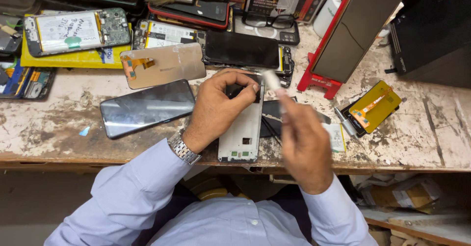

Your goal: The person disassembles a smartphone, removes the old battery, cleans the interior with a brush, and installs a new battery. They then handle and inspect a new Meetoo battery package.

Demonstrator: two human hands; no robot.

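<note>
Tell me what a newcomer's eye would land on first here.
At the centre, the left hand presses on a white rectangular phone frame at the near edge of the worn, paint-flaked wooden bench, while the right hand holds a small white tube-like tool above it. Left of them lies a glossy black phone screen; at the right, a red stand props a large brown panel.

Left hand [214, 109] pressing down on white phone frame [242, 128] at the edge of scuffed workbench [422, 133], right hand [304, 143] pinching small white tube [271, 80] just above. Dark phone screen [146, 107] lying nearby.
</note>
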